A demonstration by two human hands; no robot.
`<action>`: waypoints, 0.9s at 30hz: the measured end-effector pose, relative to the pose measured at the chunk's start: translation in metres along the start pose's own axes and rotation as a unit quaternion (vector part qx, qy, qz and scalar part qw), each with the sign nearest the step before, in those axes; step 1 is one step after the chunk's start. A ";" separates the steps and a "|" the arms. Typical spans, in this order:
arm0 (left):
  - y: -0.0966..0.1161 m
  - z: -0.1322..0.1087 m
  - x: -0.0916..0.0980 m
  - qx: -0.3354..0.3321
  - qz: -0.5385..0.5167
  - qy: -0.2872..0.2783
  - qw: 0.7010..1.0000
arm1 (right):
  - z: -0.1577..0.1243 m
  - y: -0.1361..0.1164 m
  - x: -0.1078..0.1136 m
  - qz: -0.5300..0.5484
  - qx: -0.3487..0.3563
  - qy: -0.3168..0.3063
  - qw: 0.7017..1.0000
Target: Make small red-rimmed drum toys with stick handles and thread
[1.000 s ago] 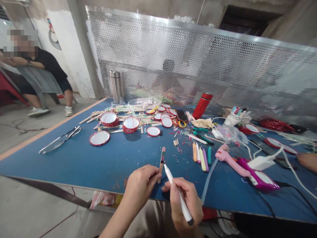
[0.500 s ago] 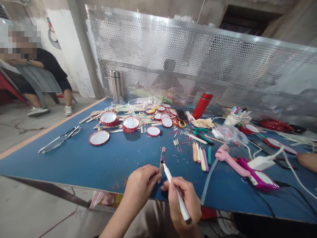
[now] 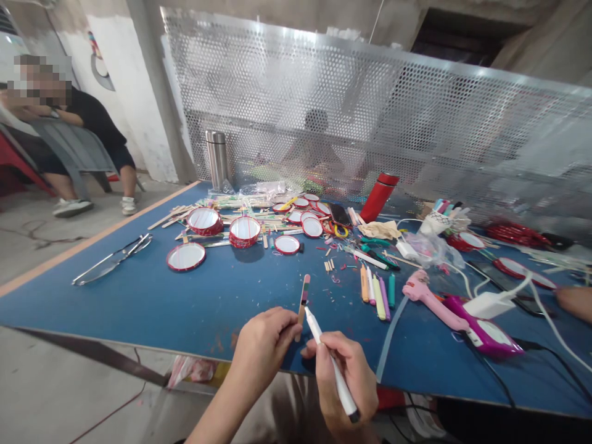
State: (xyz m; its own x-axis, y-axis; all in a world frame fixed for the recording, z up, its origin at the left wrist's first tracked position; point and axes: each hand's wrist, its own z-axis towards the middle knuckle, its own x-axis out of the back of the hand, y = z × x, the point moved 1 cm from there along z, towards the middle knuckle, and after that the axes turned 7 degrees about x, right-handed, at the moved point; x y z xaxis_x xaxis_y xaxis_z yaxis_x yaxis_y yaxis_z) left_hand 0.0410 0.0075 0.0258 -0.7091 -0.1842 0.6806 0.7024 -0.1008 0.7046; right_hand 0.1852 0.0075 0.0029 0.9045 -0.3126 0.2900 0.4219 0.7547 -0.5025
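Note:
My left hand [image 3: 268, 339] pinches the lower end of a wooden craft stick [image 3: 304, 293], which stands tilted up over the blue table. Bands of pink, green and a dark colour cover the stick's upper part; the lower part is bare wood. In my right hand [image 3: 346, 376] is a white marker [image 3: 329, 354] with a black end, held like a pen. Its tip lies right beside the stick, just below the dark band; whether it touches I cannot tell. To the right lie several coloured markers [image 3: 379, 295] side by side.
Round red-rimmed mirrors [image 3: 185, 256] and loose sticks spread across the back. A steel flask [image 3: 216, 160] and a red bottle [image 3: 380, 196] stand by the perforated metal panel [image 3: 287, 86]. On the right lie a pink glue gun [image 3: 435, 302], cables and a phone. Someone sits far left.
The marker tip has shifted slightly down from the dark band on the stick. Otherwise both hands keep nearly the same place and grip.

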 end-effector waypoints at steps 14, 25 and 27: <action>0.000 0.000 0.000 -0.011 -0.001 0.002 1.000 | -0.006 0.003 -0.004 0.017 -0.008 0.010 1.000; -0.001 0.000 -0.001 -0.010 -0.005 0.000 1.000 | -0.006 0.004 -0.001 0.016 0.001 -0.013 1.000; -0.001 0.000 -0.001 -0.005 -0.003 -0.004 1.000 | -0.005 0.003 -0.001 0.005 0.008 -0.004 1.000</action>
State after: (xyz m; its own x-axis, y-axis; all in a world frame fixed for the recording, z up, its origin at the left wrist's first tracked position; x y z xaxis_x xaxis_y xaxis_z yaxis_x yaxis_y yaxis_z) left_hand 0.0407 0.0075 0.0247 -0.7144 -0.1749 0.6775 0.6981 -0.1112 0.7073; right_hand 0.1859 0.0075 -0.0032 0.9081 -0.3003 0.2920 0.4118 0.7670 -0.4920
